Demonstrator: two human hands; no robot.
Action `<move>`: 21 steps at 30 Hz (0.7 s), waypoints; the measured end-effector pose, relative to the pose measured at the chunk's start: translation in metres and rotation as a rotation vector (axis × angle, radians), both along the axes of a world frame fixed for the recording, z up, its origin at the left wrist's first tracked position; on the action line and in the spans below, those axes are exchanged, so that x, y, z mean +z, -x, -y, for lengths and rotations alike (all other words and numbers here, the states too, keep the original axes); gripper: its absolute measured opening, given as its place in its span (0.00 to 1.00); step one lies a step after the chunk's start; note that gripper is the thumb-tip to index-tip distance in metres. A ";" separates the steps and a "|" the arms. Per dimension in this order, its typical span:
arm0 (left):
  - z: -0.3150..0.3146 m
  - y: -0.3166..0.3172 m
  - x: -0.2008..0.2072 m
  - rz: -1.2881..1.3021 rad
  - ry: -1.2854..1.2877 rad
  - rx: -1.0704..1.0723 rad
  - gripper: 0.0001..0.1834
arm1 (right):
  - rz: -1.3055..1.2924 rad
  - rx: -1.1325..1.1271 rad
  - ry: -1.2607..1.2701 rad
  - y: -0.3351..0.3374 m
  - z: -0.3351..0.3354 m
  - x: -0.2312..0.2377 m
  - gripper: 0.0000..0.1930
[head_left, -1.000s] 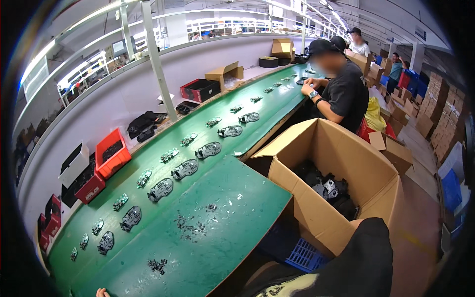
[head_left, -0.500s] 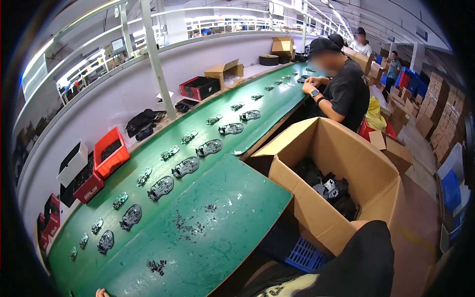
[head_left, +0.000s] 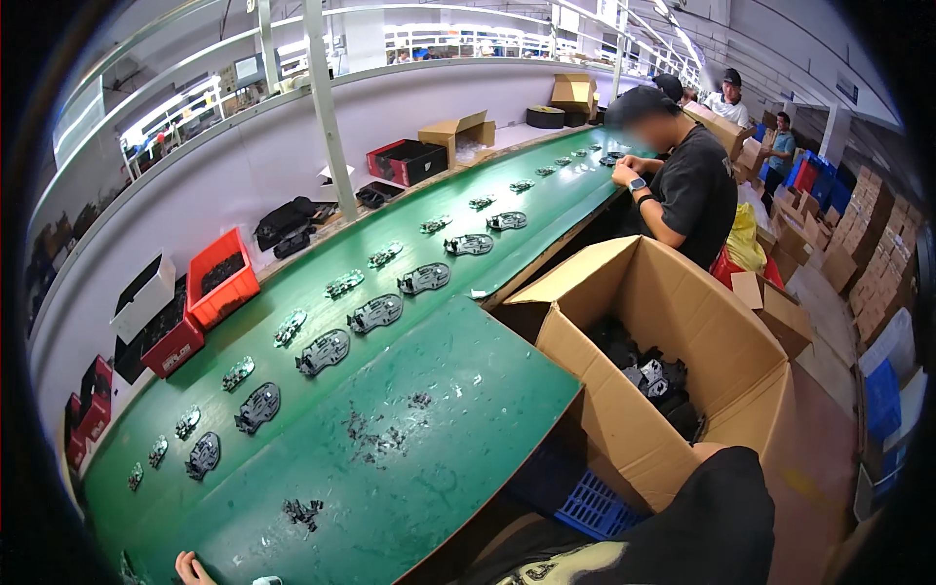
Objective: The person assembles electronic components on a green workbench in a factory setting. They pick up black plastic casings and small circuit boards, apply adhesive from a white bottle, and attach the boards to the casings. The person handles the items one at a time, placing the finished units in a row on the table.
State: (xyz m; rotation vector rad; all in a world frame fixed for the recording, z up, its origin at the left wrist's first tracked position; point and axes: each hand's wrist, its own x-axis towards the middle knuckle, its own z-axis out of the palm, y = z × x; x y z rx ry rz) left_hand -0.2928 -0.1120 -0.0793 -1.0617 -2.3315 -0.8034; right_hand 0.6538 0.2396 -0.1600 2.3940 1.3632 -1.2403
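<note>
Head view: one bare left hand shows, a few fingers reaching in at the lower left edge; the right hand is out of sight.
Left grip: fingertips near each other, slightly bent, over the near corner of the green worktop; the rest is cut off, so I cannot tell how far it opens or whether it holds anything.
Right grip: cannot be told.
Black parts: a compact clump lies on the worktop, near the left grip, to its right and farther out; beyond it, a loose scatter and one small cluster.
Grey shells: the nearest shell lies beyond the left grip, apart from it; seven in a clear row on the long green surface.
Circuit boards: green boards run parallel on the far side of the shells; ten clear, the more distant ones too small to count surely.
Large carton: one open carton, right of the worktop, dark pieces inside.
Co-worker: nearest person, both hands together over the long surface.
</note>
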 end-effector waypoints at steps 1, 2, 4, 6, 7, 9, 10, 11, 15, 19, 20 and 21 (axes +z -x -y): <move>-0.003 -0.004 0.003 0.001 0.012 0.008 0.10 | -0.015 -0.006 0.020 0.002 0.003 -0.002 0.30; -0.005 -0.005 0.003 0.001 0.024 0.015 0.10 | -0.027 -0.015 0.035 0.003 0.004 -0.003 0.30; 0.002 0.001 0.003 -0.008 0.016 0.004 0.11 | -0.066 -0.019 0.066 0.009 0.001 -0.004 0.30; -0.001 0.000 0.003 0.006 0.007 -0.005 0.11 | -0.104 -0.029 0.090 0.007 0.002 -0.007 0.29; -0.005 -0.001 0.005 -0.002 0.007 -0.010 0.11 | -0.120 -0.042 0.099 0.006 0.005 -0.006 0.29; -0.008 -0.004 0.006 -0.021 0.010 -0.015 0.10 | -0.164 -0.062 0.123 0.006 0.008 -0.009 0.29; -0.005 -0.002 0.004 -0.025 -0.004 -0.020 0.10 | -0.191 -0.074 0.141 0.004 0.008 -0.011 0.29; -0.003 0.000 0.002 -0.027 0.002 -0.011 0.10 | -0.226 -0.086 0.155 0.003 0.009 -0.013 0.29; 0.003 0.004 -0.003 -0.031 0.011 0.005 0.10 | -0.435 -0.183 0.166 -0.008 0.015 -0.014 0.29; -0.007 0.003 -0.002 -0.016 0.027 -0.004 0.10 | -0.523 -0.394 0.061 -0.037 0.022 0.000 0.26; -0.007 0.004 -0.006 -0.009 0.029 0.003 0.10 | -0.482 -0.449 0.032 -0.043 0.025 0.005 0.23; -0.004 0.007 -0.009 -0.010 0.022 0.017 0.10 | -0.452 -0.493 -0.002 -0.043 0.018 0.011 0.21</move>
